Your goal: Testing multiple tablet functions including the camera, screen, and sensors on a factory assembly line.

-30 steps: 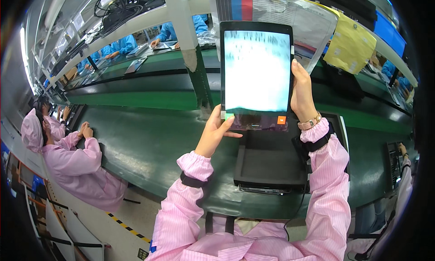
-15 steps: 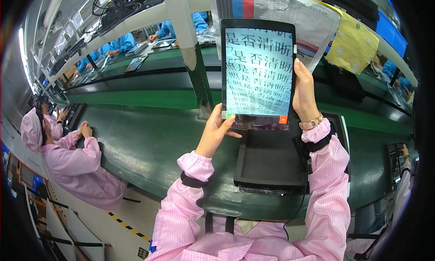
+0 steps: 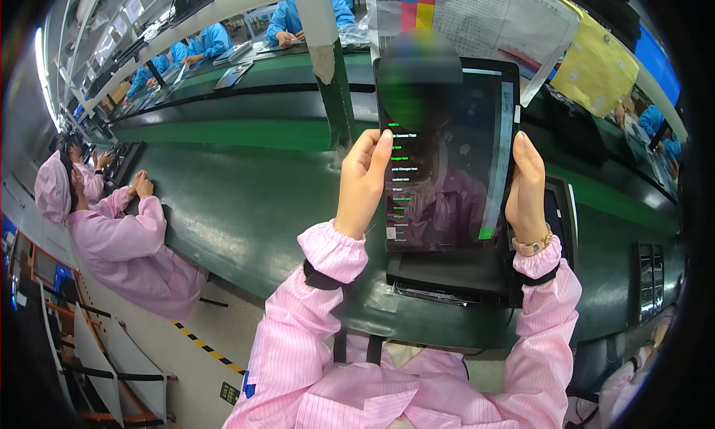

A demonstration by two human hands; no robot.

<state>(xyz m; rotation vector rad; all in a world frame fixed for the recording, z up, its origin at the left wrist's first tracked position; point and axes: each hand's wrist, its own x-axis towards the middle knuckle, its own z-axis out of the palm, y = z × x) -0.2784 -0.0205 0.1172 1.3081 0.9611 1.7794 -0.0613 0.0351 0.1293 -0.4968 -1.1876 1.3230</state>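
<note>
I hold a black tablet (image 3: 454, 153) upright in front of me, screen toward me. Its screen is dark with small rows of green and white text. My left hand (image 3: 363, 182) grips the tablet's left edge, fingers up along the side. My right hand (image 3: 527, 194), with a wristband at the wrist, grips the right edge. Below the tablet a black flat fixture (image 3: 447, 272) lies on the green workbench (image 3: 246, 205).
A co-worker in a pink coat and cap (image 3: 112, 235) leans on the bench at my left. People in blue coats (image 3: 298, 16) work at the far bench. Colour charts and a yellow sheet (image 3: 596, 68) hang behind the tablet. A white post (image 3: 328, 64) rises beside it.
The tablet's screen went from bright white, then white with large dark characters, to dark with small text lines. My left hand has moved up from the lower edge to the left side.
</note>
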